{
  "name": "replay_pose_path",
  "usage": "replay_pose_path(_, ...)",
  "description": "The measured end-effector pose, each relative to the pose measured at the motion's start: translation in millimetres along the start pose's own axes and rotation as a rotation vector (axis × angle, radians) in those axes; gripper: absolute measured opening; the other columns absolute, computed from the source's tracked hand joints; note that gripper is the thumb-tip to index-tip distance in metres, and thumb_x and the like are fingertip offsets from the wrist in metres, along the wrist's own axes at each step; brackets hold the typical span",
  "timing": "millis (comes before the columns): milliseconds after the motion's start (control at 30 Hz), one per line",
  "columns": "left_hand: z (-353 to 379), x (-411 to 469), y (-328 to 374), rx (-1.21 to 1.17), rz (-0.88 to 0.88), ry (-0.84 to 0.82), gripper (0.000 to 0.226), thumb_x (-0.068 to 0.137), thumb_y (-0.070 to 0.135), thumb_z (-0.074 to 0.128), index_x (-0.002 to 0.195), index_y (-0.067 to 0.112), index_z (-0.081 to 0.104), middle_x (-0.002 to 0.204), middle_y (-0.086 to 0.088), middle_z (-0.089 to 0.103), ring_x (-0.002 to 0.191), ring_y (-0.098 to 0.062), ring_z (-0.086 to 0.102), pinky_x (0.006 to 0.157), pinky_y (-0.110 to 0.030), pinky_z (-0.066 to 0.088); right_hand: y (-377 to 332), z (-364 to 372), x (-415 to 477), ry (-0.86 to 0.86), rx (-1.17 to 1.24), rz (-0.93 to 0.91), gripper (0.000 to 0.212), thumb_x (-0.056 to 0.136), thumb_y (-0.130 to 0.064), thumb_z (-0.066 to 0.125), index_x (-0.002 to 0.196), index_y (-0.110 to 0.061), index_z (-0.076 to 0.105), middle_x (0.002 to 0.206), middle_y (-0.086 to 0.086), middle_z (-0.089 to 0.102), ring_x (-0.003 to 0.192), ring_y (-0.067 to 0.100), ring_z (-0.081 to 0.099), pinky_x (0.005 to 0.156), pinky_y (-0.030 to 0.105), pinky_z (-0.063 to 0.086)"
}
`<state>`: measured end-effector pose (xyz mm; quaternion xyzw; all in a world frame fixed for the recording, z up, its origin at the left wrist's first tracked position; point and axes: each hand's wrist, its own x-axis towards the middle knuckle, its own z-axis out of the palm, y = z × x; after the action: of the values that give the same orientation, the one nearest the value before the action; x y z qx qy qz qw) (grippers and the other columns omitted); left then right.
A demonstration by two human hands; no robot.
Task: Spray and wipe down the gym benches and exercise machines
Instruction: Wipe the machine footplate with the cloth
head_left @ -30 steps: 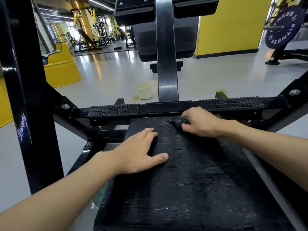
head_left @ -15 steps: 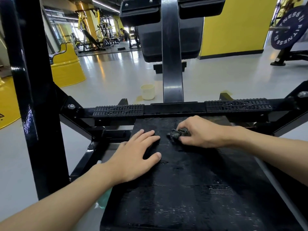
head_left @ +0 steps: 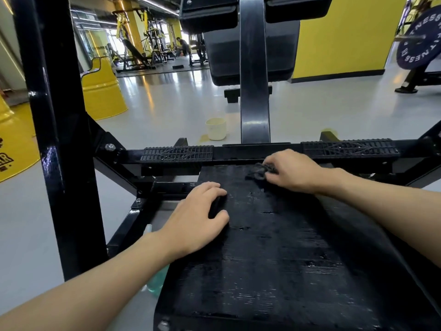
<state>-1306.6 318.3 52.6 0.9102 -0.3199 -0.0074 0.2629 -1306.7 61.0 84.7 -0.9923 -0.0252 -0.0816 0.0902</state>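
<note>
Right grip (head_left: 292,172) is clenched round a dark, bunched cloth (head_left: 259,170) and presses it onto the black ribbed platform (head_left: 286,247), close to the platform's far edge. Left grip (head_left: 195,216) is released and grasps nothing. It lies palm down at the platform's left edge, with the fingers loosely bent and the thumb on the top surface. Scattered shiny streaks show across the platform. Just off the platform's left side, a greenish spray bottle (head_left: 155,283) shows, partly hidden by the left forearm. Along the platform's far edge runs a black crossbar (head_left: 238,154) with two ribbed treads. A black upright post (head_left: 254,91) rises just beyond that same edge. Further out from the platform's far edge, a pale cup (head_left: 216,129) sits on the grey floor (head_left: 167,111).
</note>
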Motion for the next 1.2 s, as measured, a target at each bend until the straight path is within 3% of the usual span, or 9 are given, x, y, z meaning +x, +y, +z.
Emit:
replay_pose_path(100,0.5,-1.8,1.9,-0.001,-0.011,0.004,0.062,0.081,0.047,0.042,0.138,0.026,0.054,0.151,0.015,0.039,0.143,0.000,0.027,0.120,-0.036,0.027,-1.7,1.3,1.3,0.043,0.009,0.063,0.015,0.087,-0.031,0.057,0.086,-0.019,0.066,0.080,0.006,0.067,0.081,0.032,0.063,0.064,0.033,0.045)
replay_pose_path(267,-0.5,-1.4,2.7,-0.012,-0.011,0.036,0.055,0.080,0.045,0.043,0.129,0.026,0.058,0.145,0.017,0.044,0.138,0.000,0.033,0.117,-0.035,0.030,-35.0,4.1,-12.1,-0.135,0.155,-0.182,0.015,0.087,-0.026,0.060,0.088,-0.014,0.070,0.074,0.002,0.069,0.070,0.019,0.063,0.061,0.030,0.048)
replay_pose_path(467,1.3,-2.6,2.8,-0.005,-0.013,0.100,0.033,0.089,0.033,0.055,0.120,0.023,0.061,0.129,0.020,0.045,0.127,0.000,0.039,0.101,-0.017,0.028,-16.7,6.6,9.4,0.059,-0.018,0.031,0.019,0.089,-0.030,0.055,0.087,-0.015,0.066,0.082,0.008,0.068,0.080,0.033,0.063,0.064,0.034,0.047)
replay_pose_path(633,0.4,-0.9,1.6,0.010,-0.026,0.160,0.026,0.090,0.023,0.059,0.115,0.023,0.064,0.121,0.020,0.045,0.122,-0.002,0.040,0.098,-0.014,0.025,-44.0,8.6,-9.4,-0.116,0.177,-0.198,0.014,0.087,-0.024,0.059,0.086,-0.014,0.069,0.072,0.002,0.069,0.069,0.020,0.063,0.061,0.028,0.049)
replay_pose_path(733,1.3,-2.0,2.9,0.020,-0.038,0.177,0.025,0.089,0.022,0.058,0.113,0.022,0.065,0.122,0.016,0.047,0.122,-0.005,0.040,0.100,-0.018,0.028,-28.5,7.7,5.9,-0.015,0.016,-0.076,0.015,0.091,-0.030,0.057,0.096,-0.022,0.068,0.088,0.003,0.070,0.084,0.026,0.064,0.068,0.033,0.049)
replay_pose_path(833,2.1,-5.6,5.9,0.049,-0.068,0.214,0.023,0.089,0.021,0.057,0.111,0.021,0.065,0.120,0.013,0.050,0.119,-0.009,0.043,0.100,-0.022,0.031,-21.4,11.5,16.6,0.076,-0.037,0.036,0.016,0.090,-0.030,0.055,0.089,-0.017,0.065,0.088,0.009,0.069,0.087,0.035,0.064,0.067,0.035,0.046)
replay_pose_path(933,0.9,-6.3,6.1,0.046,-0.120,0.256,0.021,0.089,0.020,0.056,0.109,0.018,0.063,0.118,0.009,0.055,0.113,-0.013,0.049,0.098,-0.024,0.036,-45.7,14.7,5.2,-0.030,0.138,-0.104,0.016,0.087,-0.027,0.058,0.080,-0.013,0.062,0.076,0.006,0.069,0.076,0.028,0.064,0.063,0.032,0.049)
replay_pose_path(1033,-0.5,-6.2,7.6,0.015,-0.157,0.262,0.025,0.090,0.018,0.055,0.114,0.018,0.060,0.120,0.008,0.056,0.110,-0.011,0.050,0.090,-0.018,0.033,-52.8,16.4,3.0,-0.079,0.091,-0.210,0.018,0.086,-0.029,0.057,0.090,-0.014,0.067,0.081,0.002,0.070,0.078,0.025,0.064,0.066,0.033,0.051)
replay_pose_path(1200,-1.4,-8.2,11.1,-0.024,-0.192,0.259,0.025,0.093,0.019,0.053,0.117,0.021,0.056,0.119,0.010,0.055,0.109,-0.011,0.050,0.088,-0.021,0.035,-30.2,15.1,25.6,0.102,-0.048,0.062,0.018,0.090,-0.030,0.054,0.088,-0.015,0.064,0.086,0.009,0.067,0.081,0.036,0.062,0.064,0.034,0.045)
